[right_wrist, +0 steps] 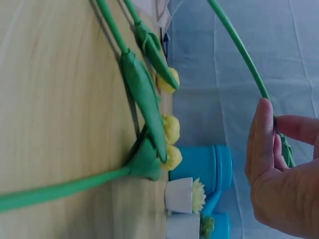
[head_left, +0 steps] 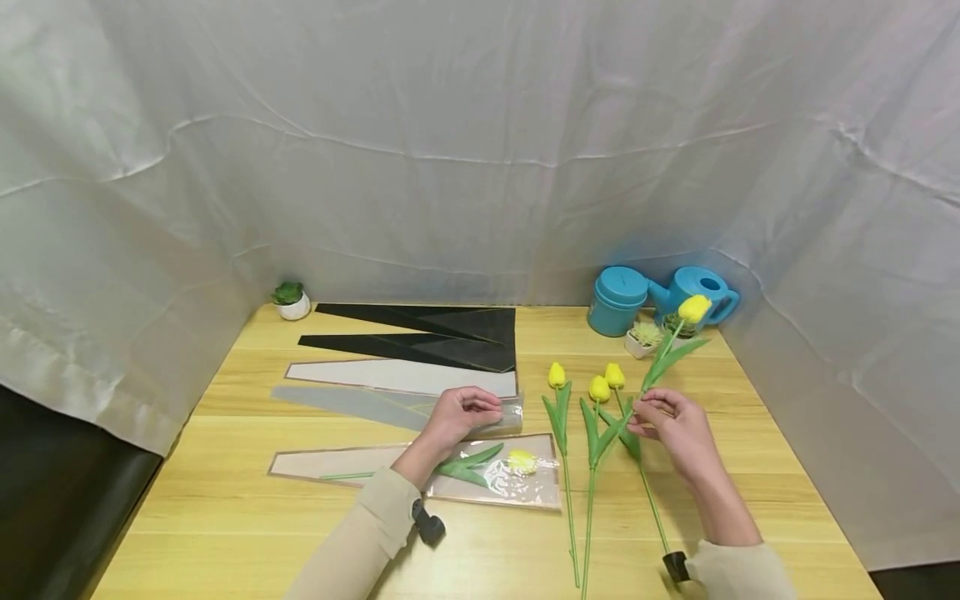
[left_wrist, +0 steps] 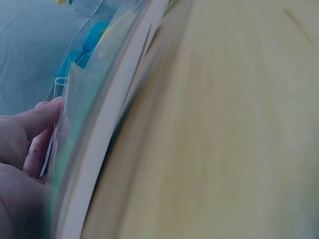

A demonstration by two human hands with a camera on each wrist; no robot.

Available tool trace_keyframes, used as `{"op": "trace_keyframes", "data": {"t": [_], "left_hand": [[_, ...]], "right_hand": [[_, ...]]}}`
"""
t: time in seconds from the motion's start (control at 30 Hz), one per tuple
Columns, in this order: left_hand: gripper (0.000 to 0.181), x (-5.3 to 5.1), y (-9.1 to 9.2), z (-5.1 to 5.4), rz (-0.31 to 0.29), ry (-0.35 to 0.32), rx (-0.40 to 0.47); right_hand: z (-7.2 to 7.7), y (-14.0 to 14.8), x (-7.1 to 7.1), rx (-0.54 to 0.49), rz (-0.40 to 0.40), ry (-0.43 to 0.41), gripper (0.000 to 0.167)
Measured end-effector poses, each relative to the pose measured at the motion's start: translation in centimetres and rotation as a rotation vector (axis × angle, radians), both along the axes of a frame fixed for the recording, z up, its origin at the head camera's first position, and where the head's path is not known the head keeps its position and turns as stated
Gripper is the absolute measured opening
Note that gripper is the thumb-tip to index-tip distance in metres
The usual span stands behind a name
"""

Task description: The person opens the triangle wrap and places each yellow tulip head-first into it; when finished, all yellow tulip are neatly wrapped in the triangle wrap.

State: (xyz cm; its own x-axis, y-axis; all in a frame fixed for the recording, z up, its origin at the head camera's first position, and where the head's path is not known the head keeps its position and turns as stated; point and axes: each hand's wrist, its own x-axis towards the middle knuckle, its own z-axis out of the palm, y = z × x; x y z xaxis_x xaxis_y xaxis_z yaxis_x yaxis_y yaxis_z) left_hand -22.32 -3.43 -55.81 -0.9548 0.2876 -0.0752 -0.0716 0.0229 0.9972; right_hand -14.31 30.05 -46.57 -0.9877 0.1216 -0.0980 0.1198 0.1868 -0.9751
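My right hand (head_left: 675,425) pinches the green stem of a yellow artificial tulip (head_left: 694,309), lifted off the table with its bloom towards the far right. In the right wrist view, thumb and fingers meet on its stem (right_wrist: 239,42). With my left hand (head_left: 467,414), I pinch the clear film of a grey flower sleeve (head_left: 352,402) near its wide right end. The left wrist view has my fingertips at the film's edge (left_wrist: 65,94). Below that hand lies a clear-fronted sleeve (head_left: 540,492) with another yellow tulip (head_left: 521,462) inside it.
Three yellow tulips (head_left: 599,388) lie between my hands, stems towards me. Behind the grey sleeve are a white sleeve (head_left: 405,375) and black sleeves (head_left: 450,321). A blue canister (head_left: 617,304), a blue watering can (head_left: 693,287) and small potted succulents (head_left: 642,337) stand at the back right.
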Motion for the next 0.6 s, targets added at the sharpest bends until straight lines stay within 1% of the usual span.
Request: {"op": "trace_keyframes", "data": {"t": [0.17, 0.33, 0.6], "left_hand": [[0.024, 0.0, -0.1, 0.0, -0.002, 0.007, 0.002], [0.024, 0.0, -0.1, -0.1, -0.005, 0.020, 0.004], [0.026, 0.1, -0.2, -0.2, -0.006, 0.032, 0.010]], "right_hand": [[0.2, -1.1, -0.5, -0.050, -0.027, 0.042, 0.026], [0.0, -2.1, -1.4, -0.116, -0.104, 0.060, 0.022], [-1.3, -3.8, -2.5, -0.222, -0.217, 0.082, 0.017]]}}
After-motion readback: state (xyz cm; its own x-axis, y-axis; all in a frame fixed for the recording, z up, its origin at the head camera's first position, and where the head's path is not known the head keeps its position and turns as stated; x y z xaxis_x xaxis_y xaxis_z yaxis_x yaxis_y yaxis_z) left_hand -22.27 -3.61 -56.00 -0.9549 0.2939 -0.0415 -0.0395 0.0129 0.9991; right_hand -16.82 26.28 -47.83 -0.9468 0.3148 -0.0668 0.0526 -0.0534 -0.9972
